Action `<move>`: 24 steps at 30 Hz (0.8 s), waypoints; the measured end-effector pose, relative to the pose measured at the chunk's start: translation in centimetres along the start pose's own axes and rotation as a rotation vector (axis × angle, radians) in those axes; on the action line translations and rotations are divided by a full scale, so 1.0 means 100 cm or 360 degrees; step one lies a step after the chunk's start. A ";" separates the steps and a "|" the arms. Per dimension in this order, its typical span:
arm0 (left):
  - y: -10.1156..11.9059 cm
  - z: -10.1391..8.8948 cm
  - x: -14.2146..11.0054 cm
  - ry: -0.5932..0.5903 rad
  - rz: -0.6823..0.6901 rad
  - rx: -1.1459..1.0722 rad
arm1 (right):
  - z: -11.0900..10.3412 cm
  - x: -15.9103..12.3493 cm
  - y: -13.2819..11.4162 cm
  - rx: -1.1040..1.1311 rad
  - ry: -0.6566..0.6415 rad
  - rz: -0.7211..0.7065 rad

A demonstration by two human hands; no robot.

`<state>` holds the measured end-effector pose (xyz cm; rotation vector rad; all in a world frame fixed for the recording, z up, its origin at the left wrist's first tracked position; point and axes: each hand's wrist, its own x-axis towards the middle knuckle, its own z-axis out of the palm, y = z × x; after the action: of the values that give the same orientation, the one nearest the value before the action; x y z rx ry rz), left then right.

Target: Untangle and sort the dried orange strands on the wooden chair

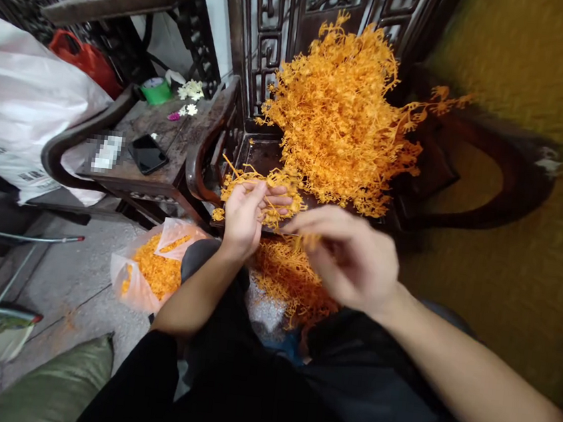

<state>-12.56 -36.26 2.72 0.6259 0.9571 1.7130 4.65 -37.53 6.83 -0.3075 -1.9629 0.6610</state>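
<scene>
My left hand (248,215) is turned partly palm up, its thumb pressed over an orange plastic flower sprig (282,201). More orange strands lie behind and under its fingers, so I cannot tell which belong to the held sprig. To the right, my right hand (351,259) is curled and blurred by motion. A small orange piece (311,242) shows at its fingers. Beyond both hands, a large heap of orange plastic sprigs (342,116) rests on a dark carved wooden chair (260,152). Another orange bunch (289,275) sits below, between my knees.
A pinkish plastic bag (123,281) of orange bits stands on the floor at left. The wooden side table (173,136) bears a black phone (148,154), green tape (156,91) and small flowers (191,90). White sacks (26,103) and a green cushion (57,382) lie farther left.
</scene>
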 end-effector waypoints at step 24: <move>-0.001 -0.008 -0.028 -0.0389 0.0495 0.1007 | -0.011 0.001 0.029 -0.0525 -0.0170 0.1016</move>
<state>-12.23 -39.09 2.31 1.4257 1.2769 1.5315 5.32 -34.71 5.62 -1.1530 -2.0751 0.7556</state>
